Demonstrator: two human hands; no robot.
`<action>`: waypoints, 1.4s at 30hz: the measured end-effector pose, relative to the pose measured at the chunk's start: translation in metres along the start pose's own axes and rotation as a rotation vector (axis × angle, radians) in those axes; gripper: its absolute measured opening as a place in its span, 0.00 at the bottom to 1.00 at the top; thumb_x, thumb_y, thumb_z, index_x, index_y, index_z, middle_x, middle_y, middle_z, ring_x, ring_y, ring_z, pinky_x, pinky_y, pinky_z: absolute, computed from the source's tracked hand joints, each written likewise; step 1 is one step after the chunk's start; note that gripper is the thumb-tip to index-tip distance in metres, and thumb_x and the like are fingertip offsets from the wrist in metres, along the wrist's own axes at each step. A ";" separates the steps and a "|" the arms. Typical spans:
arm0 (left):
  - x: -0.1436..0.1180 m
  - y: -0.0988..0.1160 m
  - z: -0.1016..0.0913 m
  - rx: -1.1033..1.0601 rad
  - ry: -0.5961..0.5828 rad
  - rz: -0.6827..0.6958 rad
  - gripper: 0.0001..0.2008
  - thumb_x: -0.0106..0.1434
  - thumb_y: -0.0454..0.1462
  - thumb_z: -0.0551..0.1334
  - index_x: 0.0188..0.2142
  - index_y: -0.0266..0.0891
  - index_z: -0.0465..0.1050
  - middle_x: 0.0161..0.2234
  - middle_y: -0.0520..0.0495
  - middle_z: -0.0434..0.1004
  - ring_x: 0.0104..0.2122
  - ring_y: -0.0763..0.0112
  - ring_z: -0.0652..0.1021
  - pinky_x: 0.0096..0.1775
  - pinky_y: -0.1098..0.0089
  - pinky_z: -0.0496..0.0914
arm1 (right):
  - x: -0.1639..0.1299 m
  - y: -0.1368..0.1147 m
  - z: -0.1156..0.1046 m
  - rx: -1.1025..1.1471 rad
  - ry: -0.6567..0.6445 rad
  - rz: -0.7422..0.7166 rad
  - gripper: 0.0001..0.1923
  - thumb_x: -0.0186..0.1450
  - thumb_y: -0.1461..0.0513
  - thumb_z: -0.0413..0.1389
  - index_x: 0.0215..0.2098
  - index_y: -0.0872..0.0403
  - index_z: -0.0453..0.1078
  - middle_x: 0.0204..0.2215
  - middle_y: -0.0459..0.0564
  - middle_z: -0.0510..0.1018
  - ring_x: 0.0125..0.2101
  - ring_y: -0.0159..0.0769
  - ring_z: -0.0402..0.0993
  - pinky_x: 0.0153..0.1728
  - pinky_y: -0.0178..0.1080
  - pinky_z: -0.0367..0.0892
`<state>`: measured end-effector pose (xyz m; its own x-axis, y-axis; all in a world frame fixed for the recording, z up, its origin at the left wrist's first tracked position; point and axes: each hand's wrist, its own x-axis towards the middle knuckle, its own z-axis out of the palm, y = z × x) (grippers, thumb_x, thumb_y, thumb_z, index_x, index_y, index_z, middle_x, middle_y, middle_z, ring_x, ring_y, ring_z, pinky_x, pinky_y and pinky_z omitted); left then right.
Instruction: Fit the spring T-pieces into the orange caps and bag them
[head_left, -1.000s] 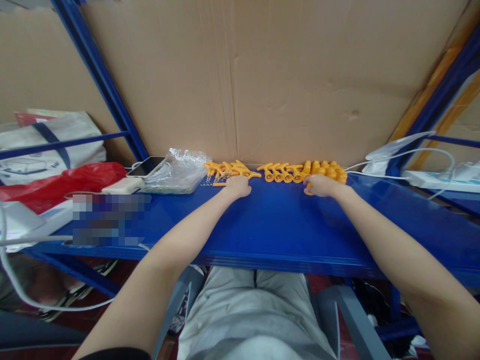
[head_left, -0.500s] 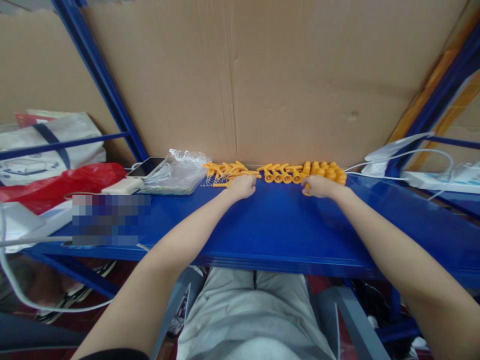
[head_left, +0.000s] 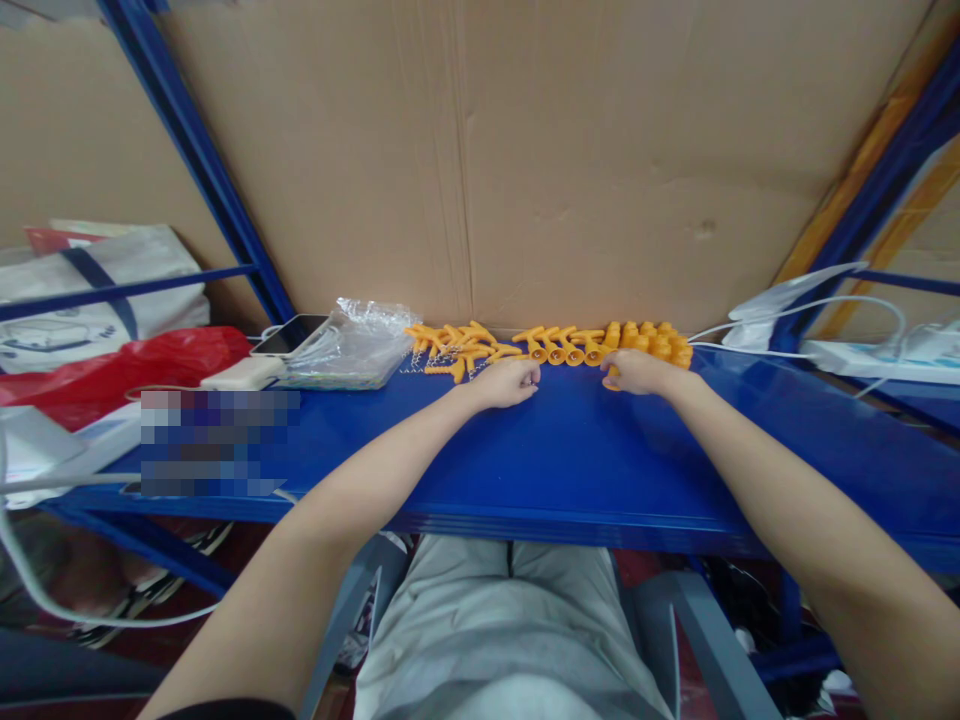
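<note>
Head view | left hand (head_left: 511, 383) curled, grip unclear | right hand (head_left: 634, 371) hides orange part (head_left: 611, 379), grip unclear

Hidden, cropped and blurred parts

A pixelated block (head_left: 219, 442) covered part of the blue shelf (head_left: 570, 450) at its left end. The left hand (head_left: 508, 383) and right hand (head_left: 636, 371) curled over the orange parts (head_left: 559, 348), their fingertips and any grip too small to tell. The white cable (head_left: 45, 590) and both upper arms ran off the frame.
</note>
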<state>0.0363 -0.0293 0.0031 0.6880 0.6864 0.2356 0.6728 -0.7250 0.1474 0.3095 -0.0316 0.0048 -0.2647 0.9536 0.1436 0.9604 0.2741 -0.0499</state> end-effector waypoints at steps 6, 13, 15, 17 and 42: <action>0.002 -0.003 0.005 -0.051 0.079 -0.006 0.14 0.65 0.31 0.59 0.50 0.38 0.74 0.36 0.47 0.81 0.37 0.65 0.81 0.43 0.65 0.74 | 0.001 0.002 0.002 0.008 -0.004 -0.003 0.08 0.61 0.65 0.60 0.38 0.51 0.80 0.41 0.59 0.83 0.44 0.52 0.79 0.46 0.49 0.71; -0.002 -0.023 0.005 0.219 0.053 -0.098 0.28 0.63 0.25 0.52 0.60 0.38 0.71 0.63 0.40 0.70 0.64 0.57 0.68 0.63 0.57 0.65 | -0.001 -0.002 -0.001 -0.029 -0.024 0.000 0.12 0.62 0.66 0.58 0.42 0.52 0.80 0.44 0.60 0.83 0.47 0.53 0.79 0.48 0.49 0.72; -0.003 -0.023 0.005 0.225 -0.031 -0.164 0.32 0.64 0.26 0.51 0.66 0.43 0.65 0.68 0.42 0.63 0.67 0.56 0.64 0.64 0.52 0.63 | -0.002 -0.005 -0.002 -0.032 -0.048 0.017 0.13 0.62 0.65 0.58 0.44 0.52 0.80 0.45 0.60 0.83 0.48 0.54 0.79 0.50 0.50 0.71; -0.004 -0.021 0.004 0.225 -0.092 -0.206 0.31 0.66 0.27 0.50 0.66 0.44 0.64 0.68 0.42 0.63 0.67 0.54 0.65 0.63 0.49 0.64 | -0.002 -0.007 -0.003 -0.033 -0.066 0.031 0.14 0.63 0.65 0.58 0.45 0.52 0.79 0.47 0.61 0.82 0.50 0.55 0.78 0.51 0.51 0.70; -0.005 -0.011 -0.012 0.247 -0.166 -0.232 0.14 0.68 0.41 0.55 0.49 0.38 0.72 0.49 0.38 0.80 0.49 0.55 0.80 0.49 0.63 0.72 | 0.000 -0.025 0.007 0.219 0.050 0.062 0.15 0.60 0.61 0.63 0.45 0.55 0.73 0.37 0.51 0.82 0.35 0.41 0.78 0.38 0.39 0.71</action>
<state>0.0225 -0.0255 0.0118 0.5303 0.8456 0.0612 0.8476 -0.5270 -0.0623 0.2846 -0.0373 -0.0011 -0.1962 0.9634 0.1825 0.9314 0.2413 -0.2724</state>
